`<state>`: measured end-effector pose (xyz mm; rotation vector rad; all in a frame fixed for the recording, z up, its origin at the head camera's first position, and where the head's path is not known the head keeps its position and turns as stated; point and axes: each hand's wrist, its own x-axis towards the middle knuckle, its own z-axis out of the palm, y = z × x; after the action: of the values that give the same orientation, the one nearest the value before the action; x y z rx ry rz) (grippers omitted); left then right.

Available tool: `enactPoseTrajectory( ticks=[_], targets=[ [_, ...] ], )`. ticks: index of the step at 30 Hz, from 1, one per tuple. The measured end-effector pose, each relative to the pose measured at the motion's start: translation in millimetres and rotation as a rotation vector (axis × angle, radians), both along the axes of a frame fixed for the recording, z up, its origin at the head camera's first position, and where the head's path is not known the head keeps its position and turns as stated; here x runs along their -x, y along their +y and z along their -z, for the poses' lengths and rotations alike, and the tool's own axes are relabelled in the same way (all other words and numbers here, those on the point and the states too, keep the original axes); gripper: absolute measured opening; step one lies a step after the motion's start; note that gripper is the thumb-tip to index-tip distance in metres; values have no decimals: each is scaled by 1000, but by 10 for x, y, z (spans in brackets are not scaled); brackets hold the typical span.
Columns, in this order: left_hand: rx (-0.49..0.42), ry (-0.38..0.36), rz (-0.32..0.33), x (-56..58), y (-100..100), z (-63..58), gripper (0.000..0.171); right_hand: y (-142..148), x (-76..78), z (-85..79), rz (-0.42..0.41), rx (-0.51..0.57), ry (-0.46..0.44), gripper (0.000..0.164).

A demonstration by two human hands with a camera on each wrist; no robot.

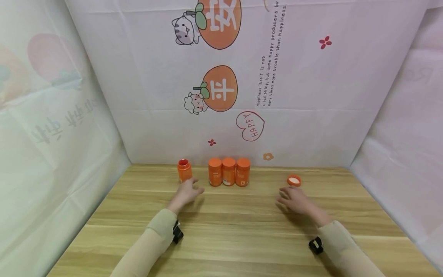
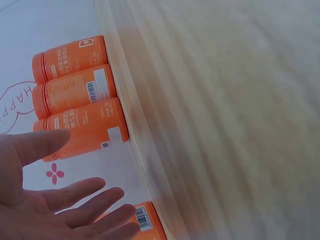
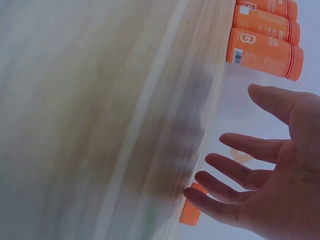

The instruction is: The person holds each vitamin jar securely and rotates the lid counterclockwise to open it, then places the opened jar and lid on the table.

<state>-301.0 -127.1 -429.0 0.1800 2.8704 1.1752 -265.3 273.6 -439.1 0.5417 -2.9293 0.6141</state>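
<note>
An orange bottle without its lid [image 1: 184, 170] stands upright at the back left of the table. My left hand [image 1: 187, 191] is just in front of it, fingers spread and holding nothing; in the left wrist view the fingers overlap that bottle's lower part. To its right, three lidded orange bottles [image 1: 228, 172] stand side by side in a row. An orange lid [image 1: 294, 180] lies at the back right, its pale inside showing. Close in front of the lid is my right hand [image 1: 295, 199], its fingers apart with nothing between them.
The wooden table [image 1: 228, 238] ends at a white printed cloth [image 1: 304, 115] hanging behind the bottles. More cloth hangs along the left and right sides. A black wrist camera [image 1: 177, 232] sits on the left wrist, and another [image 1: 316, 245] on the right.
</note>
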Motion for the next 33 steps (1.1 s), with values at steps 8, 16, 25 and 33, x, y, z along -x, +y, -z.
enactPoseTrajectory(
  ticks=[8, 16, 25, 33],
  targets=[
    [2, -12, 8, 42, 93, -11, 58, -92, 38, -2, 7, 28, -27, 48],
    [3, -14, 8, 107, 181, -15, 57, -161, 60, -32, 13, 47, -40, 48],
    [-12, -31, 12, 178, 256, 26, 57, -252, 95, -18, 13, 70, -55, 46],
    [-42, -51, 17, 223, 301, 39, 58, -306, 117, 11, 14, 91, -74, 47]
  ],
)
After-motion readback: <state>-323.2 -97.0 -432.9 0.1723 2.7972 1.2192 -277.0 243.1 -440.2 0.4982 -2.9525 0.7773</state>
